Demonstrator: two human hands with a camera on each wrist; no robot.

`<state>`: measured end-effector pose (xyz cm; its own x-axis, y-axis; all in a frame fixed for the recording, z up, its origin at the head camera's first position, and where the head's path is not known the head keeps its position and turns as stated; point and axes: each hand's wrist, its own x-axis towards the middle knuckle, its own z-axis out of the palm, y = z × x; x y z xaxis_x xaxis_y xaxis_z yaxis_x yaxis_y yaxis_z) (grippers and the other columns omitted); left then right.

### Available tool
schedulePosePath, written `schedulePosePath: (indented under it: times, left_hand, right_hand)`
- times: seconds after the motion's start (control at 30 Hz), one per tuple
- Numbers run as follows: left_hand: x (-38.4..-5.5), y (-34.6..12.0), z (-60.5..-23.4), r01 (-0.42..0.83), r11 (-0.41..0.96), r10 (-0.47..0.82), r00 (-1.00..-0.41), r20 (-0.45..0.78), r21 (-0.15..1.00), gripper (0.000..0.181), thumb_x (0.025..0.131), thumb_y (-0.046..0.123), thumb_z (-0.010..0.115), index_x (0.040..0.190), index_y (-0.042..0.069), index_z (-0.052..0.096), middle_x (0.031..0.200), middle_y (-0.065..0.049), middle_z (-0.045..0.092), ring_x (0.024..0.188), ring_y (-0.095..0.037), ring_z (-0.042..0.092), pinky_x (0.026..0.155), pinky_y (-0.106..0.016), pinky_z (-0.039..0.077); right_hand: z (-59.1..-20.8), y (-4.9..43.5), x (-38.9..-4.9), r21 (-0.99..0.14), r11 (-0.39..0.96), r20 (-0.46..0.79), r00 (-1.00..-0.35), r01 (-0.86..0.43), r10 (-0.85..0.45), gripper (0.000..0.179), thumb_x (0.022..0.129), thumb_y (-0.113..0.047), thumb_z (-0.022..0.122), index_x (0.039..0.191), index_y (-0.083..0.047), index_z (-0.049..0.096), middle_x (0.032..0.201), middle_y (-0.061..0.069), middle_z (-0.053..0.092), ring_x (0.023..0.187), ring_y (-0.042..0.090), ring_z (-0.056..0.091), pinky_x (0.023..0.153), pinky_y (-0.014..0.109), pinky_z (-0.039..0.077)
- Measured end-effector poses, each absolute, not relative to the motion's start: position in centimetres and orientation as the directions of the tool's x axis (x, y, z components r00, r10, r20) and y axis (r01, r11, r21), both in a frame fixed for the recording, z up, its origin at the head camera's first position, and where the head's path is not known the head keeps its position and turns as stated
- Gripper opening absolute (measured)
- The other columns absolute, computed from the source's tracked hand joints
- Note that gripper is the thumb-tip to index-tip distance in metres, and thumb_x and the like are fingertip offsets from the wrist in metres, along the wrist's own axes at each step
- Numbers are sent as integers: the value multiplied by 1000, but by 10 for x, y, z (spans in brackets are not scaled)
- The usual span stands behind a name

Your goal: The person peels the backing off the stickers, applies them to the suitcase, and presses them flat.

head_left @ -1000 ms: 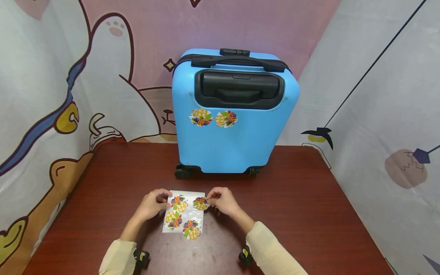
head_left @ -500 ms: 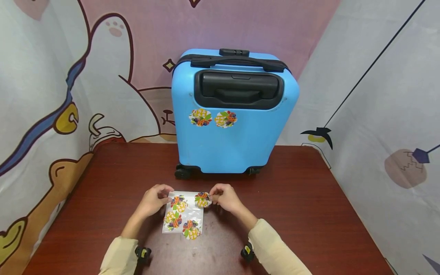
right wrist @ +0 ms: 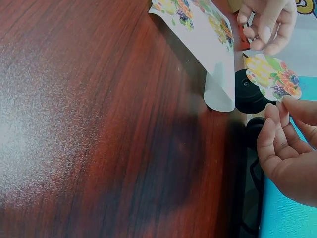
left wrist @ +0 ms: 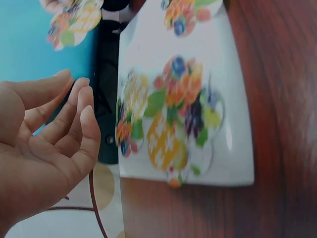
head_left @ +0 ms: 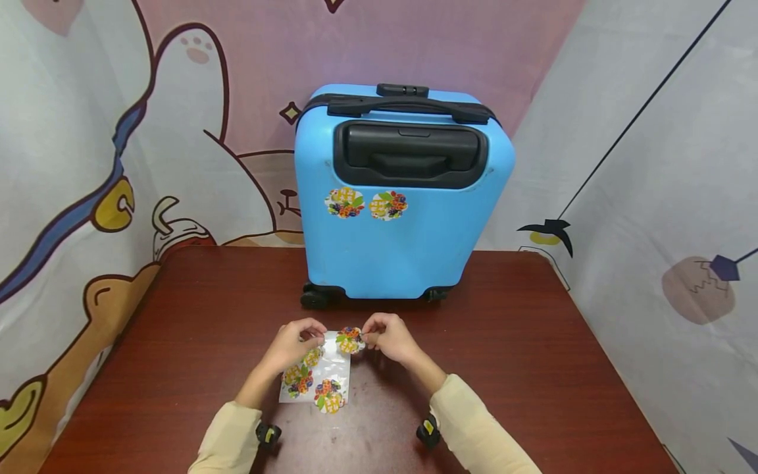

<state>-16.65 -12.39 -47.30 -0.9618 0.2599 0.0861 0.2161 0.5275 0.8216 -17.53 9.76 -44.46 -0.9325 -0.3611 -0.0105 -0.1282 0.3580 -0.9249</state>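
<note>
My right hand [head_left: 392, 340] pinches the edge of a round fruit sticker [right wrist: 273, 77] between thumb and fingertips. In the right wrist view this sticker is clear of the white sticker sheet [right wrist: 219, 94], whose near corner curls up. My left hand [head_left: 297, 343] hovers over the sheet's upper left, its fingers loosely bent with nothing between them. In the left wrist view a gap shows between the left hand [left wrist: 54, 129] and the sheet [left wrist: 223, 158]. Several fruit stickers [head_left: 329, 395] are on the sheet; the left hand partly covers one in the head view.
A blue suitcase [head_left: 397, 243] stands upright at the back of the brown table [head_left: 521, 368]. Two fruit stickers [head_left: 388, 205] are on its front, below the black handle recess [head_left: 411, 155]. A printed cloth [head_left: 237, 79] hangs behind and at both sides.
The right hand has lifted the sticker up off the sheet's upper right corner. My left hand has let go of the sheet's left edge and moved right, toward the sticker.
</note>
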Motion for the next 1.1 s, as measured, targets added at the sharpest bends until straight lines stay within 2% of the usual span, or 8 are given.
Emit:
schedulePosePath:
  times: [0.13, 0.2, 0.37, 0.5, 0.73, 0.83, 1.03, 1.1]
  left_hand:
    - [-167, -115, -477, 238, 525, 278, -955, 100, 817, 4, 84, 6, 64, 88, 4, 65, 80, -1, 63, 76, -17, 58, 67, -30, 46]
    - [-166, -112, -478, 256, 523, 283, -952, 117, 813, 3, 84, 7, 64, 85, 5, 64, 80, 0, 64, 75, -17, 58, 65, -29, 46]
    - [-165, -105, -478, 256, 519, 265, -955, 131, 816, 6, 83, 5, 65, 78, 8, 63, 76, 2, 63, 72, -15, 57, 62, -26, 45]
    - [-165, -102, -476, 242, 513, 254, -959, 124, 824, 7, 82, 4, 65, 78, 10, 62, 76, 2, 63, 71, -15, 58, 62, -26, 45]
    - [-170, -97, -470, 231, 505, 224, -966, 132, 832, 7, 82, 5, 66, 78, 10, 63, 76, 3, 63, 71, -13, 59, 62, -27, 47]
    - [-174, -95, -465, 245, 507, 205, -965, 161, 826, 8, 82, 4, 66, 78, 11, 63, 74, 4, 62, 70, -13, 59, 63, -28, 47]
    - [-181, -91, -451, 271, 487, 182, -961, 206, 830, 5, 83, 6, 65, 79, 9, 63, 76, 3, 62, 73, -14, 57, 67, -31, 45]
    - [-183, -89, -446, 269, 478, 175, -962, 210, 836, 5, 85, 9, 64, 80, 7, 63, 77, 2, 62, 73, -15, 56, 67, -32, 45]
  right_hand:
    - [-458, 99, -183, -925, 356, -6, -935, -129, -356, 6, 79, 10, 62, 78, 4, 60, 65, 13, 58, 57, 27, 57, 54, 44, 49]
    - [-461, 99, -185, -925, 356, -1, -935, -133, -354, 7, 78, 10, 63, 77, 3, 60, 64, 8, 58, 55, 20, 56, 54, 44, 50]
    - [-462, 99, -186, -932, 338, 3, -934, -132, -356, 7, 78, 10, 62, 77, 4, 59, 64, 8, 57, 55, 17, 55, 58, 52, 49]
    - [-461, 100, -186, -928, 352, -5, -941, -123, -340, 6, 79, 8, 63, 78, 3, 60, 66, 9, 58, 58, 20, 57, 57, 46, 50]
    - [-436, 100, -181, -935, 329, 20, -946, -132, -324, 7, 77, 11, 63, 76, 6, 58, 71, 23, 59, 66, 45, 57, 52, 34, 49]
    - [-420, 99, -180, -932, 333, 37, -950, -145, -310, 10, 77, 11, 63, 74, 3, 57, 71, 24, 59, 63, 41, 57, 51, 25, 46]
    - [-423, 104, -195, -948, 292, 45, -962, -127, -270, 12, 77, 9, 65, 73, -1, 60, 69, 16, 60, 58, 30, 57, 55, 38, 50]
    - [-425, 106, -201, -950, 288, 44, -965, -120, -258, 13, 78, 8, 65, 72, -4, 61, 68, 13, 61, 59, 31, 57, 56, 37, 50]
